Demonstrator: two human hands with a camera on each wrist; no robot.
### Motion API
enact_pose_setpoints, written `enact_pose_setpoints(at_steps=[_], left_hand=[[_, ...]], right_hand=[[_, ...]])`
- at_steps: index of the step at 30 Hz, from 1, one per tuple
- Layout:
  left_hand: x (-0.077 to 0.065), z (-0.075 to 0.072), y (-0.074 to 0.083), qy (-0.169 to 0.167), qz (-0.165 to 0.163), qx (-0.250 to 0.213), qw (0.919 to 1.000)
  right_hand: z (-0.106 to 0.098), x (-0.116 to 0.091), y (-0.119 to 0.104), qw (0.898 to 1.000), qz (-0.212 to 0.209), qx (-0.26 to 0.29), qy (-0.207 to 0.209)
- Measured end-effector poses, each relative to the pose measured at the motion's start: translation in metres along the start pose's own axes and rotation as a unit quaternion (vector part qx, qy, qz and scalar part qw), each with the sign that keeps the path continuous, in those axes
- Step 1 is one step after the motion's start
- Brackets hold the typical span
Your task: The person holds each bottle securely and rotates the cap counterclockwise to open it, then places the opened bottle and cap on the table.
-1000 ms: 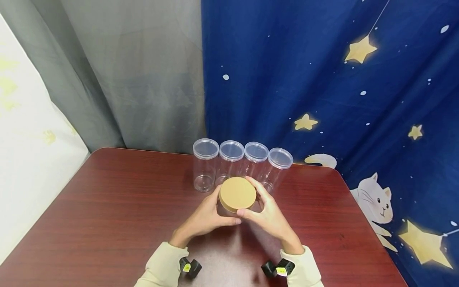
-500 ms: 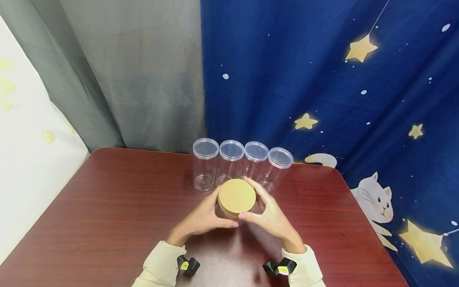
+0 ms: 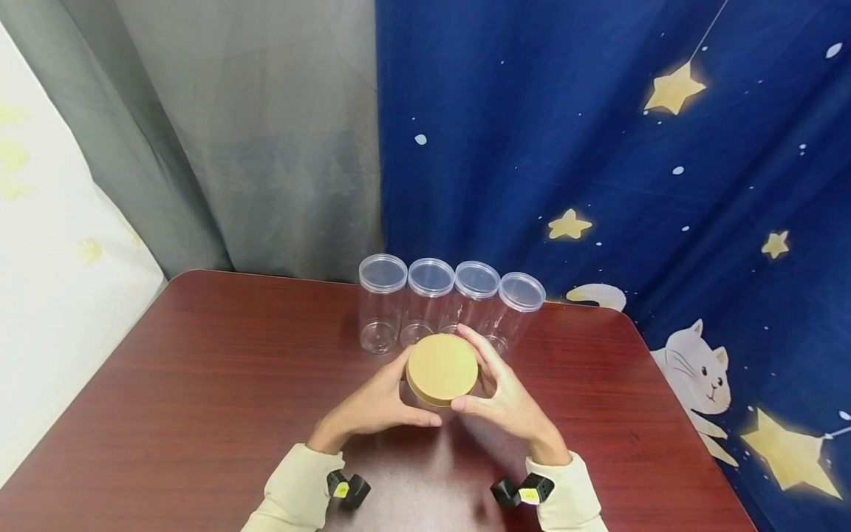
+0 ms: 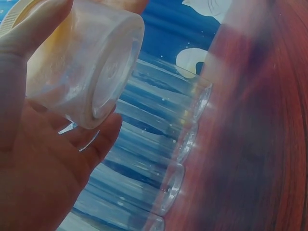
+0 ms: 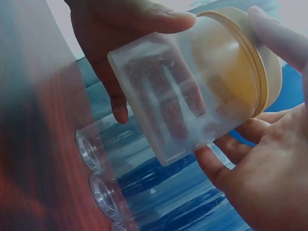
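A short translucent plastic jar with a tan-yellow screw lid is held between both hands, over the middle of the table. My left hand grips the jar's body, its thumb along the near side and fingers behind, seen through the wall in the right wrist view. On the other side my right hand holds the lid, thumb on its near edge and fingers round the far side. The jar's base faces the left wrist camera. No contents can be made out for certain through the cloudy wall.
Just beyond the hands, several tall clear jars with clear lids stand upright in a row. They are on a reddish-brown table. A grey curtain and a blue star-patterned curtain hang behind the table's back edge.
The lidded jar has come slightly nearer my body. My right thumb has shifted a little to the right along the lid's edge. Both hands keep their hold.
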State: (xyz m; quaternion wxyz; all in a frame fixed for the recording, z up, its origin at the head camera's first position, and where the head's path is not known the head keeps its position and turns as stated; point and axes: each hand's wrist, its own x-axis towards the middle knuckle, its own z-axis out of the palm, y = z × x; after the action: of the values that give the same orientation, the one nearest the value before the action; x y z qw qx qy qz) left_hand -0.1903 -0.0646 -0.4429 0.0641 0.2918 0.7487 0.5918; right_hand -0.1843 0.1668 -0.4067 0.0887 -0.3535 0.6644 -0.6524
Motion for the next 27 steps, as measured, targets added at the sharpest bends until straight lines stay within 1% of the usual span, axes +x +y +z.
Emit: enact_pose_setpoints(at_steps=[5,8,13,16,17,19,21,23,25,27], left_hand=[[0.0,0.001,0.001,0.004,-0.004,0.001,1.0],[0.0,0.001,0.001,0.006,-0.003,0.003,1.0],[0.002,0.003,0.001,0.02,0.002,-0.001,0.9998],[0.003,0.005,-0.001,0.042,0.005,0.005,0.9991],[0.004,0.006,-0.001,0.053,0.005,0.011,0.9985],[0.005,0.008,-0.002,0.076,0.004,0.025,0.9968],[0.007,0.011,-0.004,0.101,0.001,0.044,0.9939],[0.008,0.013,-0.006,0.123,0.002,0.066,0.9902],[0.01,0.016,-0.006,0.142,-0.004,0.091,0.9856],[0.01,0.02,-0.007,0.159,-0.009,0.117,0.9804]], right_hand=[[0.0,0.0,-0.001,1.0,0.003,0.02,-0.006],[-0.001,-0.001,0.0,1.0,0.001,0.023,-0.01],[-0.002,0.0,0.002,0.999,-0.019,0.03,-0.015],[0.0,0.001,0.001,0.999,-0.023,0.024,0.008],[0.001,0.001,0.0,0.999,-0.021,0.017,0.024],[0.005,0.003,-0.003,0.997,-0.005,-0.016,0.071],[0.011,0.004,-0.005,0.991,0.018,-0.058,0.123],[0.017,0.006,-0.008,0.979,0.037,-0.11,0.165],[0.024,0.008,-0.009,0.966,0.043,-0.169,0.19],[0.03,0.008,-0.009,0.949,0.045,-0.234,0.207]])
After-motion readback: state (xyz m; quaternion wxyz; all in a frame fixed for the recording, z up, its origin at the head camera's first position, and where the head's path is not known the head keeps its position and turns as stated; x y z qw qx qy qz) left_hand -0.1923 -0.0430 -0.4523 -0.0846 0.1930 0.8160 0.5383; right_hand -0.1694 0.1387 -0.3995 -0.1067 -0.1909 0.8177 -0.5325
